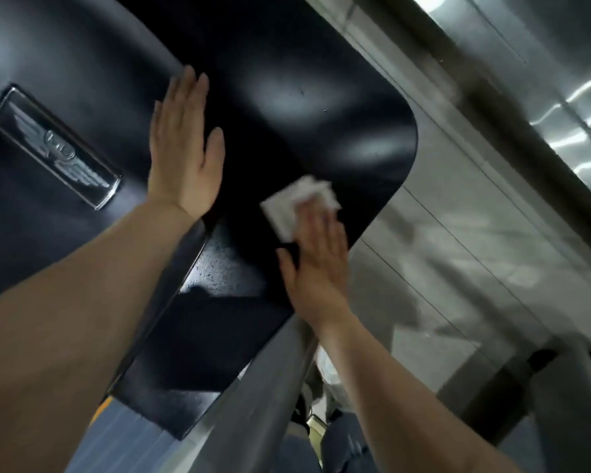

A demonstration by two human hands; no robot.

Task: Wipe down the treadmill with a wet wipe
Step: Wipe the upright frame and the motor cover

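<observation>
The treadmill's glossy black motor cover (287, 97) fills the upper middle of the head view. My left hand (185, 145) lies flat on it, fingers straight and together. My right hand (316, 257) presses a folded white wet wipe (292, 203) against the cover near its rounded right corner; the fingers lie flat over the wipe and hide part of it. A silver winged badge (57, 148) sits on the cover to the left.
A grey metal upright (253, 397) runs diagonally under my right forearm. The textured black side panel (219, 302) lies below the cover. Shiny grey floor (458, 233) and a reflective wall (560, 114) are to the right.
</observation>
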